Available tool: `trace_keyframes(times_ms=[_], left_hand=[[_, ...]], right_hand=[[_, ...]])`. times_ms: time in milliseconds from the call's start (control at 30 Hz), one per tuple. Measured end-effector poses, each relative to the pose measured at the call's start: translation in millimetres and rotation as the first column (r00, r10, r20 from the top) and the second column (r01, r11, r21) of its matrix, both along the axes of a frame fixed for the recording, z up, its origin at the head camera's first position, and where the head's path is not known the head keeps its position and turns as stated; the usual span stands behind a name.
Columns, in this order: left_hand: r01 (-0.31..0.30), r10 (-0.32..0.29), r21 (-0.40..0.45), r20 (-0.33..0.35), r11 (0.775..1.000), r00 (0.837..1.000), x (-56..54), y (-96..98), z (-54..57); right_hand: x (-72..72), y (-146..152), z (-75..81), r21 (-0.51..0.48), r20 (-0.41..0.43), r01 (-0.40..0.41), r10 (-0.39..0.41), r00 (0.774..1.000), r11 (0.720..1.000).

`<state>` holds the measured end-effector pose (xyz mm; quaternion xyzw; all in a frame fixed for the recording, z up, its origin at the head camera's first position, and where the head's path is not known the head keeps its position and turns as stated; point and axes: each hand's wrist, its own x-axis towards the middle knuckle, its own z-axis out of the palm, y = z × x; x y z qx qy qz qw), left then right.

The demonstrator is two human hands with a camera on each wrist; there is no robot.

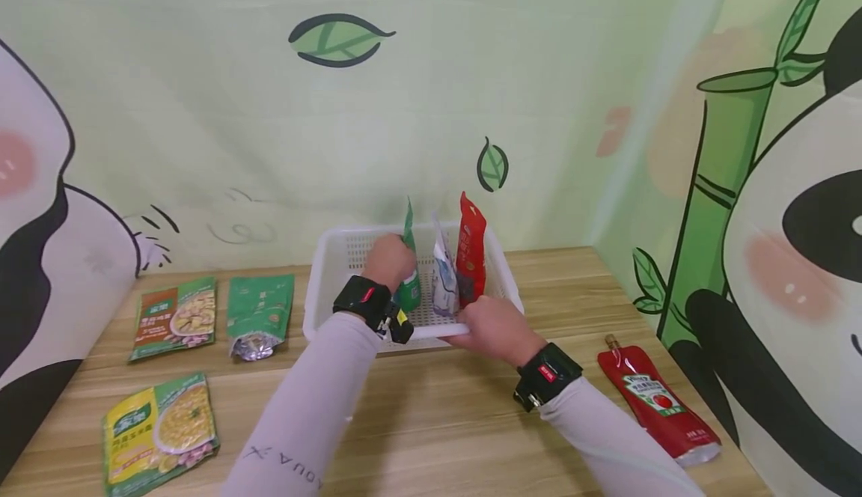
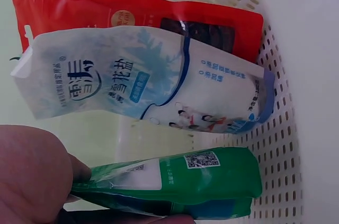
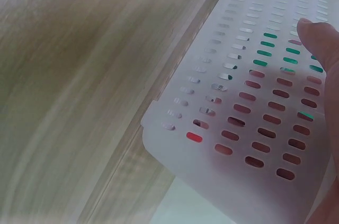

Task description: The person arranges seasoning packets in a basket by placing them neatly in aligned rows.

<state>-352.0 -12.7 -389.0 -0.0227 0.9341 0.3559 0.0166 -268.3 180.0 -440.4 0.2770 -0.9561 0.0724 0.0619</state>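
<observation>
In the head view, my left hand (image 1: pixel 390 260) reaches into a white perforated basket (image 1: pixel 313 280) and holds a green pouch (image 1: pixel 410 295) near its upper part. The left wrist view shows this pouch (image 2: pixel 212 179) between thumb and fingers, its base by the slotted basket wall. Beside it stands a white and blue bag of salt (image 2: pixel 122 75), with a red bag (image 2: pixel 95 9) behind. My right hand (image 1: pixel 498 328) grips the basket's front rim. In the right wrist view its thumb (image 3: pixel 318 38) lies along the slotted outer wall; the other fingers are mostly hidden.
Left of the basket lie a brown and green packet (image 1: pixel 173 317), a green pouch with a silver end (image 1: pixel 261 313) and a yellow and green packet (image 1: pixel 161 433). A red ketchup pouch (image 1: pixel 656 403) lies at the right of the wooden table (image 1: pixel 417 437). A printed curtain (image 1: pixel 431 108) hangs behind.
</observation>
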Motion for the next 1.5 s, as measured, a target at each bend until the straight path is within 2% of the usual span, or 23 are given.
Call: trace_keyframes(times_ms=[200,433,567,767,867,1167,1367,1500], left_hand=[[0.011,-0.012,-0.014,-0.023,1.0,1.0,-5.3,6.8,-10.5],[-0.012,0.011,0.009,0.02,1.0,1.0,-8.4,13.2,-20.4],[0.003,-0.004,0.029,0.016,1.0,1.0,-6.4,15.8,-19.4],[0.015,-0.025,0.116,0.086,0.993,0.996,-1.3,18.7,-18.1],[0.032,-0.044,0.126,0.089,0.992,0.995,-0.3,19.9,-18.1],[0.083,-0.099,0.126,0.127,0.989,0.987,0.8,22.9,-18.2],[0.075,-0.092,0.103,0.164,0.992,0.982,4.5,23.9,-14.6],[0.086,-0.093,0.058,0.141,0.995,0.986,8.7,24.3,-13.1]], right_hand=[[0.2,-0.4,-0.5,0.006,-0.024,-0.01,0.01,1.0,1.0],[0.9,0.1,-0.7,0.013,-0.025,0.008,-0.007,1.0,1.0],[1.8,0.4,0.2,0.016,-0.02,0.014,-0.013,1.0,1.0],[2.1,-0.2,0.3,0.012,-0.021,0.007,-0.007,1.0,1.0],[1.3,0.1,-0.2,0.014,-0.032,0.005,-0.004,0.999,1.0],[0.3,1.6,-1.9,0.026,-0.027,0.011,-0.011,1.0,1.0],[0.5,0.4,-2.1,0.025,-0.017,0.018,-0.017,1.0,1.0],[0.6,-0.6,-1.8,0.036,-0.016,0.024,-0.024,1.0,0.999]])
